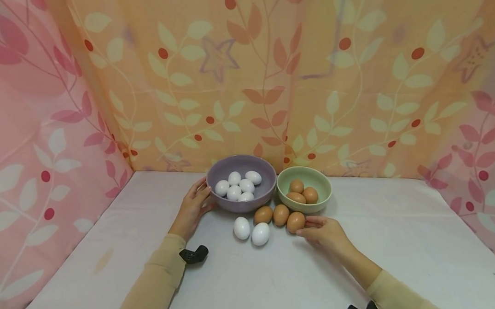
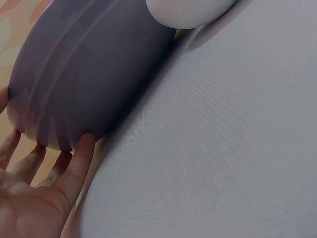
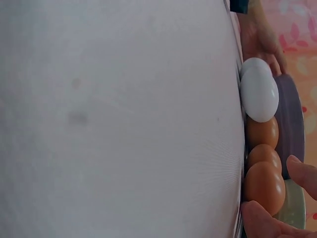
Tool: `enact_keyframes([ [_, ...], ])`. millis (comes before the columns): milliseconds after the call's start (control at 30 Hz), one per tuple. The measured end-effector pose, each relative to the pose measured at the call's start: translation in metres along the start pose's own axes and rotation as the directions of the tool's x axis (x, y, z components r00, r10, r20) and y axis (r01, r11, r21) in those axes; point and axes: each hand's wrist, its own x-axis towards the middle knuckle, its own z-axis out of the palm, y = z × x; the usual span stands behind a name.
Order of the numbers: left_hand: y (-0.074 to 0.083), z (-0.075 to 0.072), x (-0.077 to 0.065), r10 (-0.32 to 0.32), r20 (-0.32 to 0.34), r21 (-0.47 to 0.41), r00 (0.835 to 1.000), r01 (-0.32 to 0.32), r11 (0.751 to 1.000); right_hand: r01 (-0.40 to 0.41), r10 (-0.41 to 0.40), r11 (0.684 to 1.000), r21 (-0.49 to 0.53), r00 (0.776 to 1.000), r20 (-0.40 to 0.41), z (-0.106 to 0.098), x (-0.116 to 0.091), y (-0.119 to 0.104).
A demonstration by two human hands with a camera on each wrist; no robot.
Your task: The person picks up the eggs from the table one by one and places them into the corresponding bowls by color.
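Note:
My left hand touches the left side of a purple bowl with spread fingertips; the left wrist view shows those fingers against its outer wall. Several white eggs lie inside the bowl. At the right, my right hand has its thumb and fingers around the near right side of a brown egg resting on the table. In the right wrist view the thumb meets that egg, and a finger stands close beside it. Two more brown eggs sit left of it.
A smaller green bowl stands right of the purple one, with three brown eggs in it. Two white eggs lie on the white-covered table in front. Patterned curtains hang behind and at both sides.

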Motion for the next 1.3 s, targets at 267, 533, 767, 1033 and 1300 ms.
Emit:
enact_keyframes([
  [267,-0.001,-0.002,0.001,-0.003,-0.001,-0.006,1.000,0.003,1.000,0.033,-0.040,0.995,-0.093,0.997,-0.072,0.007,0.006,-0.001],
  [533,-0.001,-0.001,0.002,0.003,0.009,-0.011,1.000,-0.003,1.000,0.041,-0.058,0.991,-0.130,0.990,-0.129,0.014,0.010,-0.003],
  [767,-0.002,-0.002,0.003,0.009,0.007,-0.012,1.000,-0.009,1.000,0.056,-0.076,0.986,-0.155,0.990,-0.123,0.019,0.010,-0.005],
  [1033,-0.003,-0.002,0.003,0.000,0.015,-0.016,1.000,0.001,1.000,0.026,-0.041,0.994,-0.109,0.990,-0.132,0.018,0.009,-0.002],
  [1300,-0.001,-0.002,0.003,-0.002,0.016,-0.014,1.000,0.002,1.000,0.011,-0.020,0.996,-0.087,0.994,-0.109,0.016,0.002,-0.008],
])
